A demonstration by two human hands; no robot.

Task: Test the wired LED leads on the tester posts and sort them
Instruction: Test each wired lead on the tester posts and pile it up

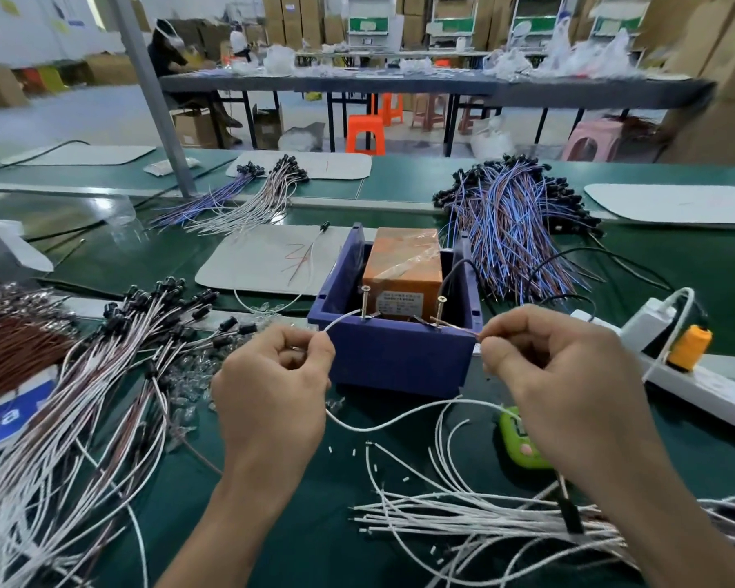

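Well, both hands were in front of the blue tester box, which stood near the middle of the green bench. The left hand, at about 7 o'clock from the box, had its fingers curled. Its thumb and forefinger pinched the white end of one wired LED lead. This end reached up to the foot of the left post and seemed to touch it. The right hand, at about 4 o'clock from the box, was curled in the same way. It pinched a thin brownish wire end just beside the right post; whether it touched the post, I could not tell. A white wire ran in a loop below the hands. An orange block sat inside the box behind the posts. A big heap of leads lay at 9 o'clock, loose white leads at 5 o'clock, and a blue and brown bundle at 1 o'clock.
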